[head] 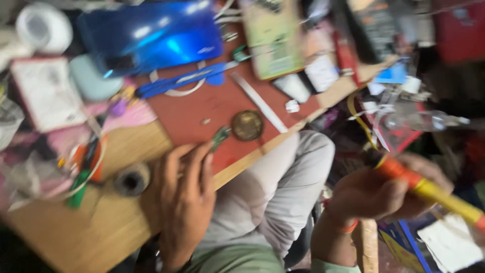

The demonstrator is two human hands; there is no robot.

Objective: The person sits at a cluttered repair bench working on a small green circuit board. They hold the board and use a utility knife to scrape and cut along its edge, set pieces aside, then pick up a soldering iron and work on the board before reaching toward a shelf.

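Note:
My left hand [183, 199] rests on the wooden table [101, 227] near its front edge, its fingers pinched on a small green part [221, 136] over a red mat [212, 108]. A round brass disc [247, 125] lies just right of that part. My right hand [376, 194] is off the table to the right, closed around an orange and yellow tool handle [429, 191] that points to the lower right. My grey trouser leg [273, 187] shows between the hands. The picture is blurred by motion.
A shiny blue case [151, 35] lies at the back, blue-handled scissors [182, 81] in front of it. A dark tape roll [131, 180], green and orange tools [83, 174] and a white box [48, 93] crowd the left. Clutter, a plastic bottle [419, 121] and papers fill the right.

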